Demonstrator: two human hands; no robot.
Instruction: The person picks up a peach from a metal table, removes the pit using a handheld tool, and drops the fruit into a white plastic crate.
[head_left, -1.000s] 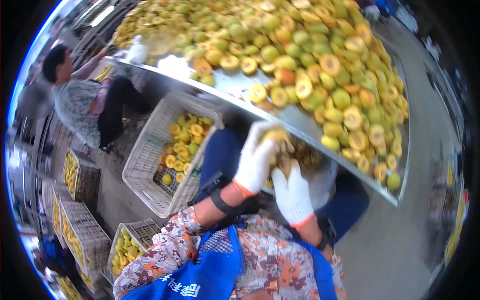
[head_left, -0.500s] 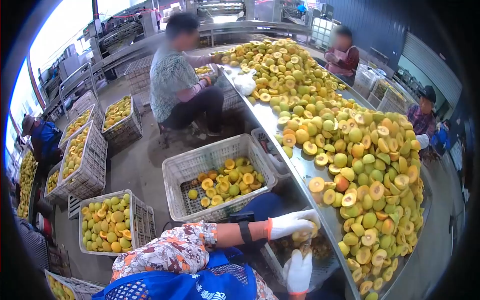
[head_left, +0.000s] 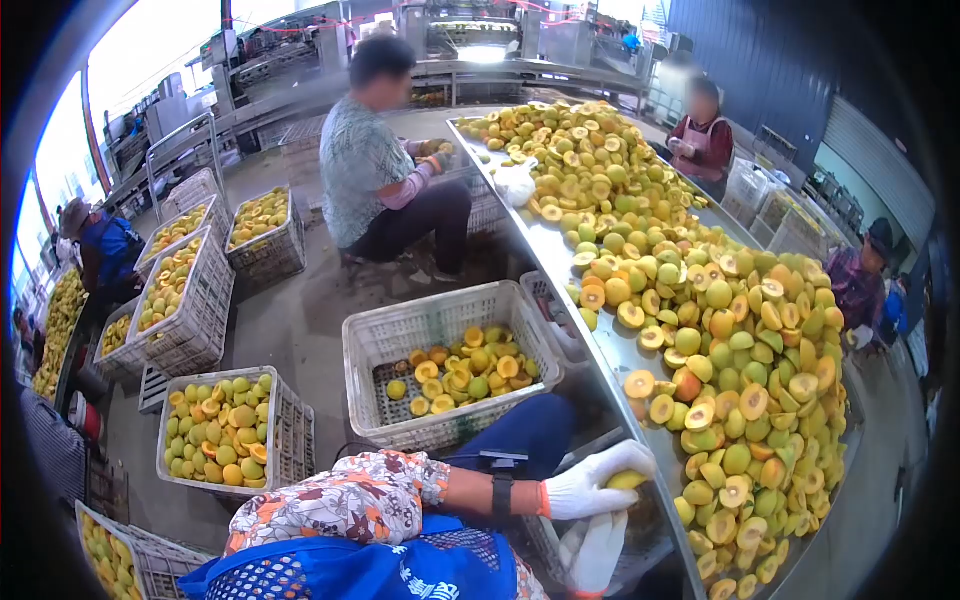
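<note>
My left hand, in a white knit glove with an orange cuff, is closed around a yellow-green peach beside the metal table's edge. Just below it, my right hand, gloved too, has its fingers bent together near the left hand's fingertips; what it holds, if anything, is hidden. Under both hands stands a crate, mostly covered by my arms. To the right, a heap of halved peaches covers much of the metal table, many with cut faces showing.
A white plastic crate partly filled with peach halves stands left of the table. Fuller crates are on the floor further left. A seated co-worker works at the table's far left side; other people are along its right side.
The view has shifted slightly. My left hand has turned and now shows a peach in its fingers; my right hand has tilted and its fingers are more bent.
</note>
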